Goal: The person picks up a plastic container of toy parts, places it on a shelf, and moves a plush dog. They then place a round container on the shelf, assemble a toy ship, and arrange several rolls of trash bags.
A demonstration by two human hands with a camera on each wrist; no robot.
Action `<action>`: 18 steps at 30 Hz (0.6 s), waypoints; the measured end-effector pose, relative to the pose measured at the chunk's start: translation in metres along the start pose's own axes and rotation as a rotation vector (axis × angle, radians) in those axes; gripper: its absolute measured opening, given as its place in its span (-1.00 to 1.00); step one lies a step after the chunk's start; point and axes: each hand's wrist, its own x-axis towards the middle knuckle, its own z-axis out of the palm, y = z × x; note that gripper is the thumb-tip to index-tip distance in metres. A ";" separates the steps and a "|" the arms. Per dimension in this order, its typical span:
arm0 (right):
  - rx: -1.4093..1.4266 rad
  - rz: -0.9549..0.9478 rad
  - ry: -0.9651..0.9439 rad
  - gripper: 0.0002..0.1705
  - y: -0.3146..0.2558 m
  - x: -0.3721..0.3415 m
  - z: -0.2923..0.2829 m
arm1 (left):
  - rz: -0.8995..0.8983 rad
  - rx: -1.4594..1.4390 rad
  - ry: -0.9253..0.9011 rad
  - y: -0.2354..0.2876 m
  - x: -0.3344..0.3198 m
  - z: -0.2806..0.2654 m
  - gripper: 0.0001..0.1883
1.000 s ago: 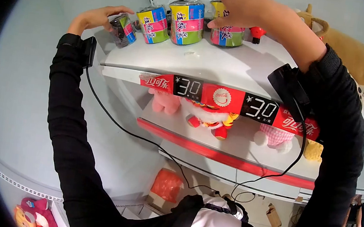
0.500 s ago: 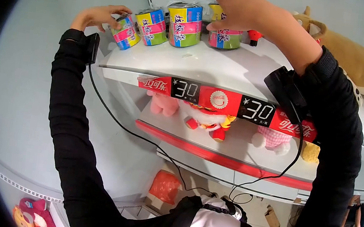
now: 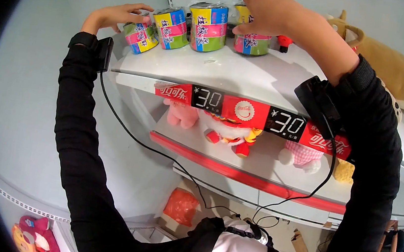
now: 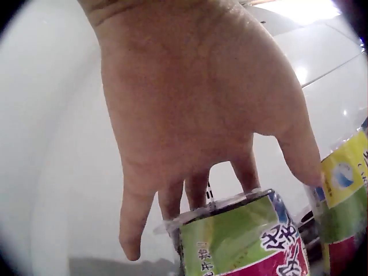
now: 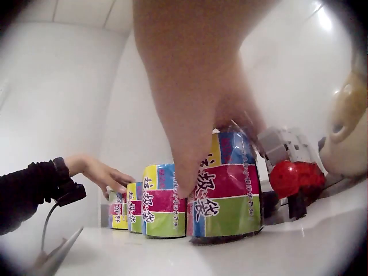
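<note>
Several rolls of garbage bags with bright blue, yellow, pink and green labels stand in a row along the shelf top. My left hand (image 3: 117, 17) is over the leftmost roll (image 3: 141, 38), which tilts slightly. In the left wrist view its fingers reach down behind that roll (image 4: 241, 236), and the thumb is at the neighbouring roll (image 4: 345, 190). At the row's right end, my right hand (image 3: 279, 18) grips the rightmost roll (image 3: 252, 44), thumb on its left side and the other fingers behind it. Two more rolls, the second (image 3: 171, 29) and the third (image 3: 207, 28), stand between the hands.
Right of the row are a small red object (image 3: 284, 42) and a large tan plush animal (image 3: 388, 67). Red price strips (image 3: 246, 112) line the shelf's front edge (image 3: 137, 82). Plush toys, one of them pink (image 3: 182, 114), sit on the shelf below. Black cables hang from both wrists.
The leftmost roll has turned from its dark side to its printed label and shifted right, close to the second roll. My left hand has moved right with it; the right hand stays at the rightmost roll.
</note>
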 end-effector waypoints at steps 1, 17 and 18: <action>0.000 -0.001 0.004 -0.23 0.000 0.000 0.000 | -0.005 -0.004 -0.011 0.000 0.000 0.000 -0.28; 0.018 -0.036 0.081 -0.26 0.005 0.006 0.010 | 0.130 0.198 -0.049 -0.018 0.026 -0.008 -0.47; 0.019 -0.040 0.094 -0.26 0.005 0.006 0.011 | 0.108 0.240 -0.068 -0.017 0.027 -0.010 -0.47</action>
